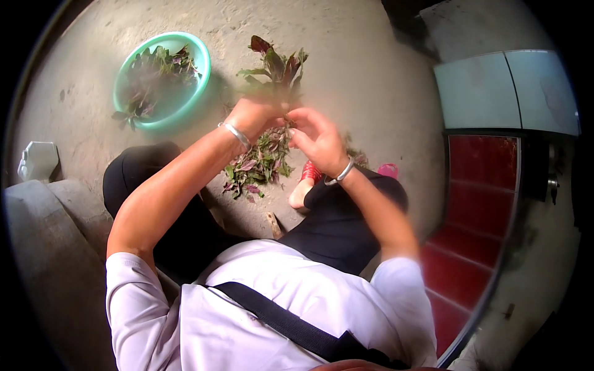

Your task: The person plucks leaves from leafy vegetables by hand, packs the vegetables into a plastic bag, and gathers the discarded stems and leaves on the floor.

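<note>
My left hand [255, 115] is closed around a bunch of leafy greens [281, 68]. Their purple and green leaves fan out beyond my fingers, and part of the bunch is blurred. Close beside it, my right hand [322, 141] pinches the stem ends [288, 122] of the bunch between thumb and fingers. Below both hands a loose pile of leaves and trimmings [263, 162] lies on the floor between my legs. To the left, a mint-green plastic basin [205, 71] holds more of the same greens [158, 77], some hanging over its rim.
The concrete floor [365, 55] spreads around me. On the right stand a cabinet with pale doors [476, 89] and red tiles [482, 164]. A whitish angular object [39, 161] sits at far left. Near my red sandal [310, 172] is a pink object [388, 170].
</note>
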{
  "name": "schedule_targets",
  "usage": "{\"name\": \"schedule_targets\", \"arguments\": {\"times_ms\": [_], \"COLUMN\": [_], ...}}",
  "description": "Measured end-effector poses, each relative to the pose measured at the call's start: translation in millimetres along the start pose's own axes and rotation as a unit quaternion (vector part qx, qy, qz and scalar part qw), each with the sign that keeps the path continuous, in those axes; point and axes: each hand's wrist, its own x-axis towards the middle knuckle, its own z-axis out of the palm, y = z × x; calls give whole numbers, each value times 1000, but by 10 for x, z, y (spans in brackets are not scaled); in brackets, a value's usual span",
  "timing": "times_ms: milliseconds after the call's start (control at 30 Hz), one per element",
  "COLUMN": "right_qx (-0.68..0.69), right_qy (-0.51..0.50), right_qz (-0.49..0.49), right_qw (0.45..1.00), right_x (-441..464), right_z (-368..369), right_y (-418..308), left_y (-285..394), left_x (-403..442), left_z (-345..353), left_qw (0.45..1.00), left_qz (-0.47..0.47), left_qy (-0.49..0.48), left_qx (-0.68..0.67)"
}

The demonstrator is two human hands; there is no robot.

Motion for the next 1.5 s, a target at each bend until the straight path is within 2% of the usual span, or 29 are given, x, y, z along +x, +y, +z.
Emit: {"name": "schedule_targets", "arguments": {"times_ms": [200,233,333,367,500,633,833,933,1033,1133,1300,1400,1467,1500], "right_qx": [-102,-83,11,61,-4,8,36,-10,76,151,168,123,82,121], "right_qy": [29,39,54,70,71,72,95,95,85,49,111,125,93,40], "right_qz": [2,-39,-82,-75,-166,-173,-192,-198,-191,-107,18,47,11,6], "right_qw": [994,995,995,993,984,982,976,976,975,982,979,983,992,992], "right_x": [85,89,103,109,111,63,32,29,20,29,237,437,686,826], "right_z": [13,-8,-124,-156,-255,-259,-266,-284,-246,-257,-203,-39,207,336], "right_y": [93,120,-16,-53,-161,-157,-140,-147,-154,-115,-68,-168,-337,-415], "left_y": [-26,18,289,185,92,57,-2,-7,-39,17,-52,-77,-135,-140], "left_x": [62,40,-105,-38,94,77,56,48,74,-6,6,-49,-29,-29], "left_z": [-64,-27,135,53,-63,-18,-38,-64,-125,-49,-72,-52,-93,-109], "left_qw": [995,996,991,989,988,989,994,992,986,994,990,988,988,988], "left_qz": [47,41,70,81,35,-25,-24,-28,-50,-24,-41,-69,-57,-48], "left_qy": [-11,4,-13,27,92,104,53,50,47,48,45,63,67,65], "left_qx": [85,74,114,118,118,100,90,116,153,94,129,123,125,131]}}
